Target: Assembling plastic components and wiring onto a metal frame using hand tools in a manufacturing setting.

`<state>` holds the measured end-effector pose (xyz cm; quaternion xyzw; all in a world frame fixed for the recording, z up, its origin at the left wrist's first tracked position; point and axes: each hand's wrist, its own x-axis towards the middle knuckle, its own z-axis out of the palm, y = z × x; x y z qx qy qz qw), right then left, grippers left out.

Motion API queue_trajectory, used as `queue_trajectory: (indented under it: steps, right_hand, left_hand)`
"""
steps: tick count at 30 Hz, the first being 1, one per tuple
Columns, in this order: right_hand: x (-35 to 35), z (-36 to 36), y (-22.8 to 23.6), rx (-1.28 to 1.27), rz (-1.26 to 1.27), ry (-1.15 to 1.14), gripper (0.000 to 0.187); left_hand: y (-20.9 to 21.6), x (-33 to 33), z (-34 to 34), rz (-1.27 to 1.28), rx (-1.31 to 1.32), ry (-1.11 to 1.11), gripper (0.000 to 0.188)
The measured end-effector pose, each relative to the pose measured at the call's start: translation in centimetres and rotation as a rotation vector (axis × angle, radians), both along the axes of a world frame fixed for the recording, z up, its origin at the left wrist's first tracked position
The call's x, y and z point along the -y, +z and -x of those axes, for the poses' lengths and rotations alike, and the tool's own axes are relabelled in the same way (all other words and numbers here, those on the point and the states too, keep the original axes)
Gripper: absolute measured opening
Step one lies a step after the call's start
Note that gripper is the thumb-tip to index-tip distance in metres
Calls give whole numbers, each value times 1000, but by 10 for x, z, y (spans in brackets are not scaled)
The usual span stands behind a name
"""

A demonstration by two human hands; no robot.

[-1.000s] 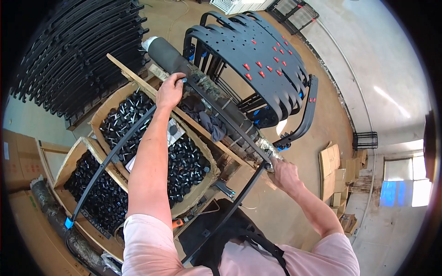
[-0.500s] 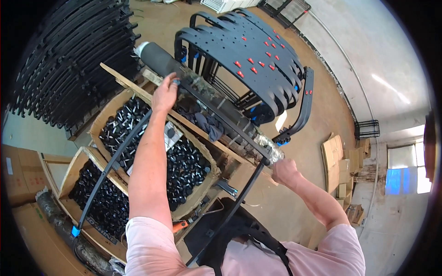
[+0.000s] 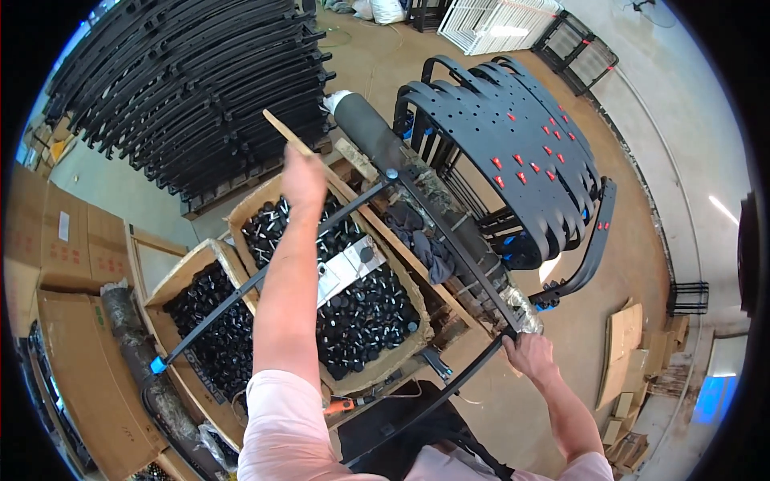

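Note:
A long black bent metal frame (image 3: 449,240) with a blue end cap (image 3: 157,365) lies across the cardboard boxes and the workbench. My right hand (image 3: 531,354) grips its near right corner. My left hand (image 3: 303,178) is raised over the box of black parts, beside a thin wooden strip (image 3: 279,130) and off to the left of the frame's far corner (image 3: 391,173). Its fingers are hidden behind the back of the hand, and my forearm crosses over the frame's long left bar.
Two cardboard boxes (image 3: 241,210) (image 3: 178,271) hold several small black parts. A rack of curved black perforated plates with red tags (image 3: 513,152) stands behind a grey roll (image 3: 370,135). Stacked black curved bars (image 3: 184,88) fill the upper left. An orange tool (image 3: 340,406) lies near me.
My left hand has come off the frame's far corner and now sits to its left. My right hand keeps its grip. The view has shifted downward.

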<state>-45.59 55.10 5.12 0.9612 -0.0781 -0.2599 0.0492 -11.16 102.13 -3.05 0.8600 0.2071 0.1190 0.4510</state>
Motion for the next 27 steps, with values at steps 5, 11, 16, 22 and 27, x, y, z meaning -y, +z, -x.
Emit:
queue_trajectory:
  steps: [5,11,16,22,27]
  right_hand:
    - [1,-6,7,-9,19,-25,60]
    - [6,-10,16,55,-93,-42,47]
    - [12,-10,9,35,-56,49,45]
    - [18,-8,-11,73,26,134,52]
    - [17,-4,-8,106,47,139,56]
  left_hand:
    - [14,85,7,-456,377,-356,71]
    - [10,62,14,-649,193,-307,66]
    - [21,62,12,-573,112,-319,56]
    - [31,133,0,-730,-231,-673,66]
    - [37,105,5,-700,105,-884,72]
